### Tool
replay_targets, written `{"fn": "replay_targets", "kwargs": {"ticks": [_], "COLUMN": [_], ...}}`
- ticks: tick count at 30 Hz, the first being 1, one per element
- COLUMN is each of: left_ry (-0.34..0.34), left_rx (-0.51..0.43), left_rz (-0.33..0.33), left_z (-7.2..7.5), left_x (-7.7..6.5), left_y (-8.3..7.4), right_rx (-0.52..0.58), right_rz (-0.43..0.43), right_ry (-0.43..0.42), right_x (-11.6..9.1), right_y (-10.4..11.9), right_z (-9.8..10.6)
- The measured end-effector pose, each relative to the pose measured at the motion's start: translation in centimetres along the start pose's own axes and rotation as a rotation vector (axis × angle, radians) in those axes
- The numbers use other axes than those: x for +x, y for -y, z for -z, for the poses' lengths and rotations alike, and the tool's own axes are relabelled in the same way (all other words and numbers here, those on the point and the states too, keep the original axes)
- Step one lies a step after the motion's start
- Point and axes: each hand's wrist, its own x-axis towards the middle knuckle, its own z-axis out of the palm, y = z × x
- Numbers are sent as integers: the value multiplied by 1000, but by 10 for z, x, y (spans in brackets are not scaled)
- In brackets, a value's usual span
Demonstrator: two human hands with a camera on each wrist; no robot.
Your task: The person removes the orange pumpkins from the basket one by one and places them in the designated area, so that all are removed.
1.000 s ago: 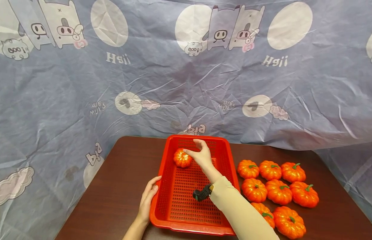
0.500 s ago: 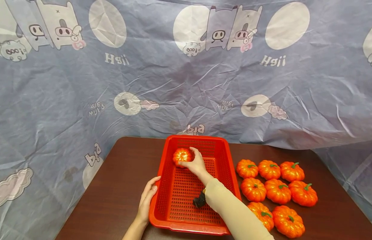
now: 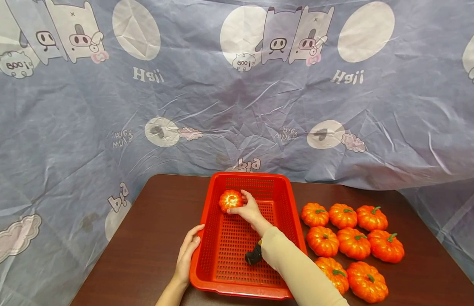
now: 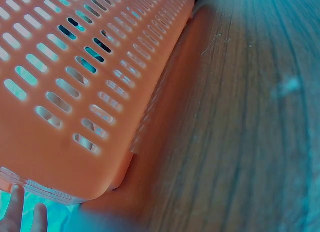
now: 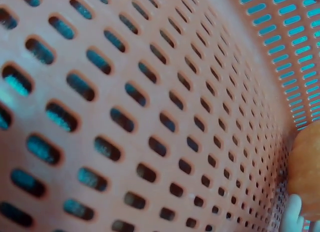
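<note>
My right hand reaches into a red slotted plastic basket and holds a small orange pumpkin between thumb and fingers. That pumpkin sits near the far left corner of the basket, its pale side up and no green stem visible. In the right wrist view, the pumpkin shows at the right edge with a fingertip against it. On the basket's left side rests my left hand, its fingertips touching the rim. Two fairly straight fingers appear beside the rim in the left wrist view.
Several orange pumpkins with green stems, such as the near one, stand in rows right of the basket on the dark brown table. A printed blue-grey cloth hangs behind. A black wrist device is strapped to my right wrist.
My right hand has lowered from above the basket and closed its fingers on the pumpkin, which has shifted slightly left. The left hand has stayed on the basket.
</note>
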Motion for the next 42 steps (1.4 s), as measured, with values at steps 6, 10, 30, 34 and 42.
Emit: {"fn": "replay_targets", "kwargs": {"ticks": [6, 10, 30, 34, 42], "left_ry": [-8, -12, -23, -25, -12], "left_rx": [13, 22, 20, 13, 0], "left_rz": [9, 10, 35, 40, 34], "left_z": [0, 0, -1, -1, -1], "left_x": [0, 0, -2, -2, -1], "left_y": [-1, -1, -2, -2, -1], "right_rx": [12, 20, 46, 136, 237], "right_rz": [-24, -42, 37, 8, 11], "right_ry": [8, -1, -60, -73, -51], "right_x": [-3, -2, -23, -31, -59], "right_y": [4, 3, 61, 79, 106], "right_z": [1, 0, 2, 16, 61]}}
